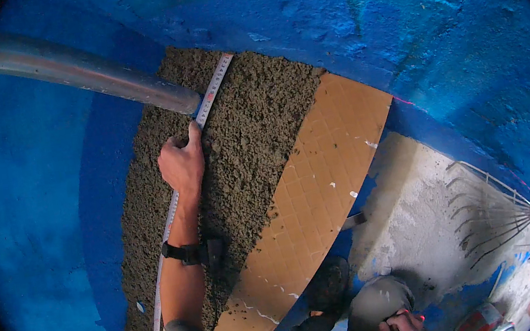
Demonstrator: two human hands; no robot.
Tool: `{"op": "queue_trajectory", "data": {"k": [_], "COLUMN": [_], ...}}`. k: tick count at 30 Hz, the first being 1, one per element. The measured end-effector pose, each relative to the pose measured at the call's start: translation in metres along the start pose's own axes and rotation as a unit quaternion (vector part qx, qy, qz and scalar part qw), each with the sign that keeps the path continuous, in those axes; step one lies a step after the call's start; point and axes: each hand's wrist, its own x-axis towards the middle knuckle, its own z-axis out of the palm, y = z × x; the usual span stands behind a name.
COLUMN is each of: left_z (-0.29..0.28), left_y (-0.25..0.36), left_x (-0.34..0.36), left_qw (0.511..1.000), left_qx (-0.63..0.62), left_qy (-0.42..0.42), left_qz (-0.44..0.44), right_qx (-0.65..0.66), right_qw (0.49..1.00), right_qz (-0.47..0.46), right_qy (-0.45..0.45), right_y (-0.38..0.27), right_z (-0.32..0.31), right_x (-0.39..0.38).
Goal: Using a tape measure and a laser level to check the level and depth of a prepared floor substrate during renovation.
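Observation:
My left hand [183, 165] reaches forward over a bed of coarse grey-brown wet mortar [254, 127]. Its fingers are curled, with the thumb along a white measuring tape [213, 92]. From the blue wall at the far edge of the mortar, the tape runs under the hand and back toward me beside my forearm. A dark strap with a small black device [193, 252] is on that wrist. At the lower right, my right hand [402, 328] is closed near my grey-clad knee [381, 300]; what it holds, if anything, cannot be made out.
A metal pipe [88, 71] slants in from the upper left, ending beside the tape. Right of the mortar lies a tan gridded board [309, 173]. Blue walls [447, 30] enclose the space. A wire rake [495, 203] and a red-and-white package [480, 324] are at the right.

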Motion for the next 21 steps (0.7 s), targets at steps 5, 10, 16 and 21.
{"op": "queue_trajectory", "data": {"k": [5, 10, 16, 21], "left_z": [-0.002, -0.003, -0.004, -0.001], "left_y": [0.003, 0.003, 0.004, 0.002], "left_x": [0.000, 0.000, -0.002, -0.001], "left_qw": [1.000, 1.000, 1.000, 1.000], "left_qx": [0.006, 0.003, 0.002, 0.003], "left_qy": [-0.020, -0.016, -0.006, -0.007], "left_qz": [-0.015, -0.010, -0.006, -0.008], "right_qx": [0.011, 0.016, 0.006, -0.036], "right_qw": [1.000, 1.000, 1.000, 0.998], "right_qz": [0.008, 0.013, -0.012, -0.045], "right_qy": [0.013, 0.009, 0.003, -0.036], "right_y": [-0.003, 0.000, 0.005, 0.025], "right_z": [0.000, 0.001, 0.001, 0.013], "right_x": [0.003, 0.000, -0.004, -0.023]}}
